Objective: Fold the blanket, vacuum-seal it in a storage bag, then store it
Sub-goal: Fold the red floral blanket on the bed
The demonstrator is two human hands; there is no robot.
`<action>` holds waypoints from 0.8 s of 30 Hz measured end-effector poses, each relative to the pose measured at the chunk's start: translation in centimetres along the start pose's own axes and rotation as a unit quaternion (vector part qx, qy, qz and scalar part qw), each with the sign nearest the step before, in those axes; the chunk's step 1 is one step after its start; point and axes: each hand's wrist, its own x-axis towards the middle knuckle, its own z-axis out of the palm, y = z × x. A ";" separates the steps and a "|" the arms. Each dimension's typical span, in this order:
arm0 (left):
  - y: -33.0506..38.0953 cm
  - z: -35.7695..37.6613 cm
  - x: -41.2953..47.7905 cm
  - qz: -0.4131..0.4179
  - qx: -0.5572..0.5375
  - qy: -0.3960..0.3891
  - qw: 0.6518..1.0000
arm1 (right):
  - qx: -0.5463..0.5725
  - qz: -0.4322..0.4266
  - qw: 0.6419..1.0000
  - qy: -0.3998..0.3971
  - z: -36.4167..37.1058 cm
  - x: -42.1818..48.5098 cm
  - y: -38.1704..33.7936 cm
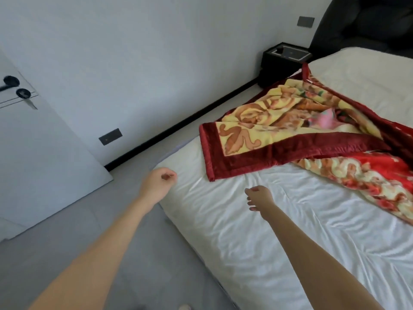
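A red and yellow flowered blanket [297,133] with a dark red border lies loosely bunched on the white bed [257,231], one corner folded over toward the near left. My left hand [159,181] hovers over the bed's corner, left of the blanket, fingers loosely curled and holding nothing. My right hand [259,196] hangs above the sheet just below the blanket's near corner, fingers relaxed, also holding nothing. Neither hand touches the blanket. No storage bag is in view.
A black bedside box [283,61] stands against the white wall beyond the bed, next to a dark headboard [366,21]. A white door [26,135] with black handles is at the left. Grey floor [111,231] runs along the bed's left side.
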 end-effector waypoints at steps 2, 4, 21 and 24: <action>-0.8 -1.8 5.1 0.008 0.007 -0.020 1.000 | 0.101 0.080 0.992 0.007 3.1 2.3 -1.6; -1.4 -2.8 9.9 0.021 0.021 -0.037 0.999 | 0.172 0.141 0.975 0.014 5.7 4.5 -2.4; -5.0 -1.8 48.3 0.089 0.104 -0.228 0.964 | 0.334 0.366 0.853 0.167 23.4 29.3 -6.1; -5.6 -2.0 53.7 0.113 0.104 -0.269 0.951 | 0.301 0.371 0.846 0.237 23.9 30.7 -5.8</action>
